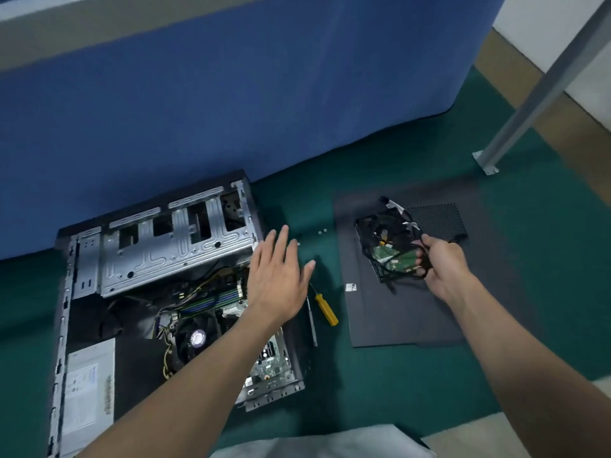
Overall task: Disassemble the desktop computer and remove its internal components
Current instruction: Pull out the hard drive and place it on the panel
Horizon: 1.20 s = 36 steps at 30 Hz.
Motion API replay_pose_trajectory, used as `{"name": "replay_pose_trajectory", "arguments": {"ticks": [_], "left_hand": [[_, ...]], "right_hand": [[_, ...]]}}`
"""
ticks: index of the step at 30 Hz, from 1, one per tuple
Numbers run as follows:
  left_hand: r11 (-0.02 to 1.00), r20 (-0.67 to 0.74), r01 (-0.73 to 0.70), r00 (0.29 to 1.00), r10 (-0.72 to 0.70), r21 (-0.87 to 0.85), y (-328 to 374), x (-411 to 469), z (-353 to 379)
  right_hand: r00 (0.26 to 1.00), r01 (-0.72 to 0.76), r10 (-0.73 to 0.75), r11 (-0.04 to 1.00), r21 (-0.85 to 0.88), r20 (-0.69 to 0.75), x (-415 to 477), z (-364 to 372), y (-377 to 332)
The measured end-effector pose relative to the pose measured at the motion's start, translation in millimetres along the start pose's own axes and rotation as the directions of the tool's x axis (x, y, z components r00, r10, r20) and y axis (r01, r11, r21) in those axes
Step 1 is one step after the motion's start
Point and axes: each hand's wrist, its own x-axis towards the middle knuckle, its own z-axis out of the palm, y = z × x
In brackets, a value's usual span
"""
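Observation:
The opened computer case [82,269] lies on its side on the green floor at the left. Inside it I see a silver drive cage [172,246], the motherboard with a CPU fan [196,338] and a power supply [87,391]. My left hand [279,276] hovers flat over the case's right edge, fingers spread and holding nothing. My right hand [443,266] grips a hard drive [391,249] with a green circuit board and tangled black cables, held just above the removed black side panel [406,312].
A yellow-handled screwdriver [325,309] and a thin grey tool [312,325] lie between the case and the panel. Small screws [322,231] sit on the floor behind them. A blue partition [231,94] stands behind; a grey metal leg [529,104] rises at right.

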Motion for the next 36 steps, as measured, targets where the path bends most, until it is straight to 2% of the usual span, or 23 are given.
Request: {"name": "replay_pose_trajectory", "arguments": {"ticks": [4,7,9,12,15,17,19,20,21,23,25,26,28,31,36], "left_hand": [[0.996,-0.088,0.084,0.992,-0.087,-0.036,5,4,2],[0.995,-0.142,0.087,0.986,-0.092,-0.042,4,3,4],[0.995,-0.166,0.084,0.982,-0.092,-0.058,3,3,4],[0.995,-0.184,0.082,0.979,-0.089,-0.049,3,4,5],[0.995,-0.192,0.084,0.977,-0.091,-0.048,4,4,5],[0.995,-0.199,0.090,0.975,-0.097,-0.046,4,4,5],[0.994,-0.201,0.096,0.974,-0.103,-0.046,5,4,5],[0.994,-0.201,0.098,0.974,-0.107,-0.052,5,4,4],[0.993,-0.204,0.100,0.973,-0.111,-0.063,6,4,4],[0.990,-0.211,0.103,0.970,-0.121,-0.094,6,3,3],[0.985,-0.214,0.100,0.968,-0.128,-0.139,6,2,2],[0.981,-0.214,0.091,0.969,-0.127,-0.169,5,1,2],[0.969,-0.217,0.058,0.970,-0.111,-0.240,2,-2,0],[0.957,-0.198,0.001,0.978,-0.061,-0.290,-1,-7,-4],[0.974,-0.136,-0.053,0.990,0.023,-0.219,-2,-26,-3]], "right_hand": [[1.000,-0.002,0.003,1.000,0.022,-0.006,21,-4,8],[1.000,0.023,-0.024,0.995,0.095,0.018,31,-3,6],[0.997,0.072,-0.073,0.996,0.060,0.022,36,0,3],[0.985,0.111,-0.135,0.973,-0.204,-0.108,44,6,1],[0.936,-0.019,-0.182,0.829,-0.559,-0.302,50,13,4],[0.866,-0.060,-0.288,0.751,-0.658,-0.408,39,22,12],[0.742,0.022,-0.497,0.688,-0.726,-0.449,19,32,28],[0.690,0.102,-0.608,0.618,-0.780,-0.392,8,37,39],[0.656,0.203,-0.703,0.515,-0.833,-0.274,-4,43,51],[0.639,0.448,-0.763,0.268,-0.853,0.096,-25,56,76],[0.632,0.625,-0.623,0.057,-0.779,0.461,-39,71,99],[0.634,0.666,-0.525,-0.003,-0.746,0.568,-45,77,107],[0.683,0.669,-0.377,-0.019,-0.743,0.625,-52,89,119],[0.773,0.602,-0.236,-0.018,-0.798,0.589,-54,97,121],[0.782,0.599,-0.097,-0.153,-0.786,0.615,-48,99,115]]}}
